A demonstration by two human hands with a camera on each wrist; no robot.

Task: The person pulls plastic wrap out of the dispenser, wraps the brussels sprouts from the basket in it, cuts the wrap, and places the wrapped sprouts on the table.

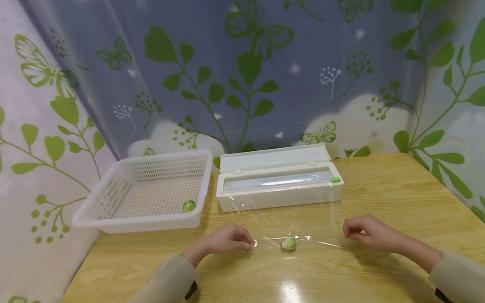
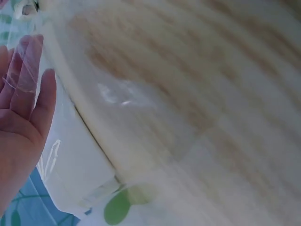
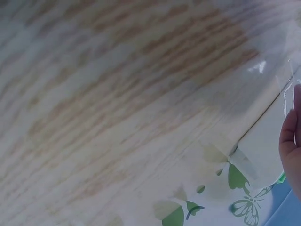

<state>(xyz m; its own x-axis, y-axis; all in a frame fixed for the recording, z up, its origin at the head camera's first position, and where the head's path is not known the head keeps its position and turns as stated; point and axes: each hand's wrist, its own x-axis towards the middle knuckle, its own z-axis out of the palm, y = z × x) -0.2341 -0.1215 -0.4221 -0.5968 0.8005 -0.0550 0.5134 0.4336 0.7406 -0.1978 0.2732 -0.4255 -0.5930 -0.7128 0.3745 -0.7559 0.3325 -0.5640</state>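
My left hand (image 1: 229, 239) pinches the near left corner of a sheet of clear cling film (image 1: 270, 227). On the other side, my right hand (image 1: 374, 234) holds the sheet's right corner between thumb and fingers. The film stretches towards me from a roll (image 1: 278, 181) inside an open white dispenser box (image 1: 281, 198). Between the hands, a small Brussels sprout (image 1: 289, 244) lies on the table by the film's near edge. The left wrist view shows film across the fingers (image 2: 26, 80); in the right wrist view the hand (image 3: 292, 146) is partly cut off.
To the left stands a white perforated basket (image 1: 137, 224) with another Brussels sprout (image 1: 189, 206) inside. The dispenser's lid (image 1: 273, 157) is raised, and a green slider (image 1: 335, 179) sits at its right end. A patterned curtain (image 1: 206, 58) hangs behind the wooden table (image 1: 248, 282).
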